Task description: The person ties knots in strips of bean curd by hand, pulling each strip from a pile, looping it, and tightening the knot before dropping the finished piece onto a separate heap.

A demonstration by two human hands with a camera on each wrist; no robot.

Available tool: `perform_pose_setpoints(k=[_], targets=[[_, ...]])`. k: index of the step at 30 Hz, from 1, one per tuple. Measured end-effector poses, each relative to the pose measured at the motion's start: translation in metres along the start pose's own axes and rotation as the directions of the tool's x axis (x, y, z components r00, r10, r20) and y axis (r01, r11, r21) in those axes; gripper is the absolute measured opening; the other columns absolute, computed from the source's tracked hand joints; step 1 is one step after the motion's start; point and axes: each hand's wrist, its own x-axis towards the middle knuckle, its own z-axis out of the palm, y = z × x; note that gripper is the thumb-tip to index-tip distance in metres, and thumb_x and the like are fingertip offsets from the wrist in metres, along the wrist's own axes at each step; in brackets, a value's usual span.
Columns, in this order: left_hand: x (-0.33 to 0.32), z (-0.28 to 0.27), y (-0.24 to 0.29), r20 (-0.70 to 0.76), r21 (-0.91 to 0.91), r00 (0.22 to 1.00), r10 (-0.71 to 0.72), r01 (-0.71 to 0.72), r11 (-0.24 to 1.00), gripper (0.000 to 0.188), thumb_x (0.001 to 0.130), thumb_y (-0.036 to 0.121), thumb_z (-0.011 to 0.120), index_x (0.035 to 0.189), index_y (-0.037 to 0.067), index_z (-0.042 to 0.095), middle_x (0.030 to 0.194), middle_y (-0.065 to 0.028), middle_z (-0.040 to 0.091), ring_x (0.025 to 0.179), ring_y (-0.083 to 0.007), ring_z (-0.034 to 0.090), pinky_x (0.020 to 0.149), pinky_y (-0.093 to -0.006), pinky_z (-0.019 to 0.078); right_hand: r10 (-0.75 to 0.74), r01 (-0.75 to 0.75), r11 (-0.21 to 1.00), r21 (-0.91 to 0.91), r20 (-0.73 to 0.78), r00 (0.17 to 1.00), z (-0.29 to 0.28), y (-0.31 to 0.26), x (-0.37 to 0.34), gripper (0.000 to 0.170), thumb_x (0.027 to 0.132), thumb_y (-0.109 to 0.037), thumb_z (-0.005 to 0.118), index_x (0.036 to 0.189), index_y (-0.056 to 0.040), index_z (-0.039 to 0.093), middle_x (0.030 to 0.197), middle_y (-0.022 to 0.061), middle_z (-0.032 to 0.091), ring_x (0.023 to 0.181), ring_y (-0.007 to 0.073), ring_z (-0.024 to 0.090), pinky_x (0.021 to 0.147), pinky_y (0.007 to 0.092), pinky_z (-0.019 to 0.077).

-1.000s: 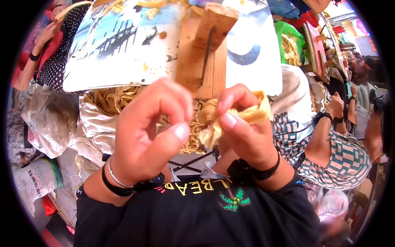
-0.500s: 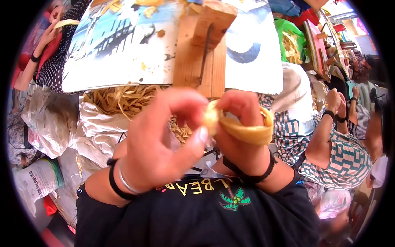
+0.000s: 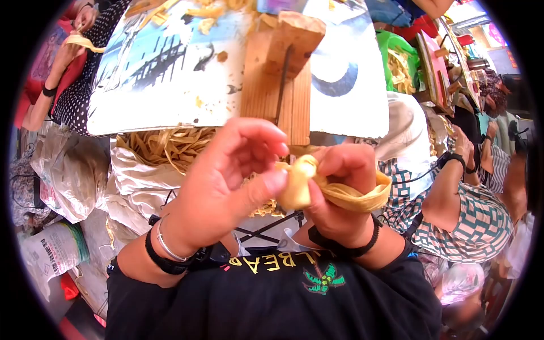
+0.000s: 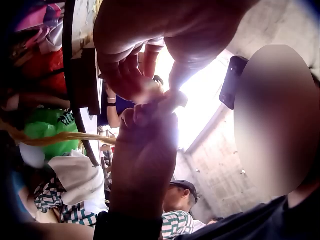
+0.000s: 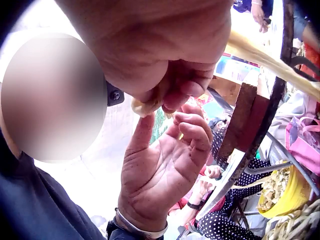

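Note:
A pale yellow strip (image 3: 362,197) loops over the right hand (image 3: 347,187), whose thumb and curled fingers pinch it. Its bunched, folded end (image 3: 297,184) sticks out between both hands. The left hand (image 3: 218,181) is at that end, thumb tip against it and fingers bent above. In the right wrist view the left hand (image 5: 165,170) lies palm up with loosely bent fingers just below the right hand (image 5: 155,45) and the folded end (image 5: 147,107). The left wrist view shows the strip (image 4: 65,137) trailing away from the right hand (image 4: 145,155).
A wooden block stand with a metal rod (image 3: 272,85) lies on the white patterned table (image 3: 170,85). Below the table edge are a sack of strips (image 3: 164,147) and small knotted pieces. Other people sit left and right; a green bag (image 3: 396,62) is at upper right.
The folded end has turned and hangs lower between the hands. The right hand has moved slightly right and down, with the strip's loop. The left thumb stays by the bundle.

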Motion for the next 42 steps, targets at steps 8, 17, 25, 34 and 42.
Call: perform_pose_setpoints(k=[8,17,25,34,42], targets=[[-0.001,0.000,0.005,0.236,0.501,0.951,0.199,-0.294,0.814,0.023,0.092,0.022,0.067,0.097,0.001,0.061,0.081,-0.0121,0.057,0.073,-0.0260,0.061,0.065,-0.0329,0.0475,-0.167,0.173,0.982,-0.076,0.083,0.982,0.003,0.002,0.007,0.032,0.083,0.000,0.070,0.109,-0.0064,0.053,0.094,0.0102,0.058,0.076,0.0209,0.056,0.063,0.0286,0.0452],[-0.009,-0.017,0.009,0.172,0.546,0.978,0.121,-0.197,0.814,0.040,0.099,0.038,0.051,0.094,0.000,0.063,0.081,-0.0079,0.060,0.075,-0.0183,0.060,0.068,-0.0297,0.0465,0.144,-0.143,0.990,-0.016,0.046,0.989,-0.018,-0.020,0.009,0.031,0.106,-0.020,0.039,0.108,0.0018,0.061,0.094,0.0095,0.061,0.076,0.0124,0.059,0.065,0.0255,0.0479],[-0.008,0.001,0.012,0.128,0.339,0.991,-0.024,-0.021,0.940,0.038,0.085,0.005,0.064,0.119,0.001,0.049,0.107,-0.0088,0.059,0.093,-0.0121,0.060,0.081,-0.0265,0.0478,0.109,-0.111,0.994,0.001,0.173,0.979,-0.010,-0.016,0.009,0.028,0.106,-0.018,0.037,0.106,0.0005,0.059,0.091,0.0085,0.058,0.077,0.0109,0.058,0.067,0.0240,0.0474],[-0.017,0.007,0.017,0.124,0.444,0.992,0.025,-0.078,0.892,0.029,0.085,0.002,0.055,0.114,0.000,0.052,0.108,-0.0083,0.055,0.092,-0.0110,0.056,0.082,-0.0265,0.0462,0.321,-0.346,0.753,0.560,0.146,0.936,0.002,-0.014,0.009,0.040,0.108,-0.034,0.028,0.085,-0.0077,0.049,0.091,0.0091,0.055,0.059,0.0058,0.035,0.054,0.0206,0.0315],[-0.013,0.015,0.011,0.045,0.225,0.997,-0.056,0.044,0.973,0.009,0.089,0.005,0.063,0.095,0.003,0.057,0.082,-0.0029,0.058,0.069,-0.0088,0.054,0.065,-0.0246,0.0437,0.304,-0.366,0.527,0.767,0.232,0.924,0.000,-0.009,0.007,0.049,0.108,-0.040,0.022,0.072,-0.0110,0.037,0.068,0.0043,0.044,0.058,0.0088,0.029,0.052,0.0229,0.0272]])
